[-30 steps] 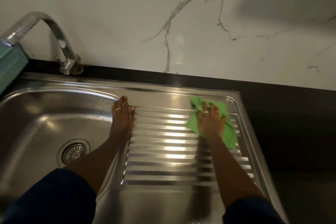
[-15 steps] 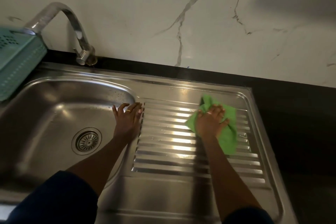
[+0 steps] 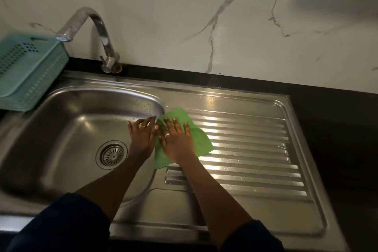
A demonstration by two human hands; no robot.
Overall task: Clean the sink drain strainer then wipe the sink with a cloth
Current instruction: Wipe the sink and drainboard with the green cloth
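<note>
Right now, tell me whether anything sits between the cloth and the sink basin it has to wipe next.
Nothing loose lies in the way. The green cloth, flat under the right hand, sits on the drainboard at the basin rim. Only the left hand, resting on that rim, stands between them. The strainer sits in the drain.

Dim, warm light — glare streaks the drainboard (image 3: 241,143); edges blur.

Both forearms are bare, with dark navy sleeves pushed up toward the elbows. The left hand (image 3: 142,136), nearest the drain strainer (image 3: 112,155), wears a thin gold ring on one finger. The right hand (image 3: 177,141), on the side away from the strainer, wears a pale ring. Its fingernails look light.
</note>
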